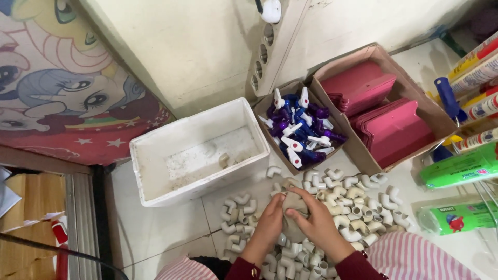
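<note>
- The left hand [270,220] and right hand [316,223] both grip a tan cloth [293,207], pressing it around something I cannot see.
- Many white elbows [358,207] lie in a pile on the floor [155,228] all around the hands.
- Above the hands, the white foam box [155,171] looks nearly empty, with one elbow inside.
- So most seem left to do.
- The elbows are hard, bent and smooth plastic.
</note>
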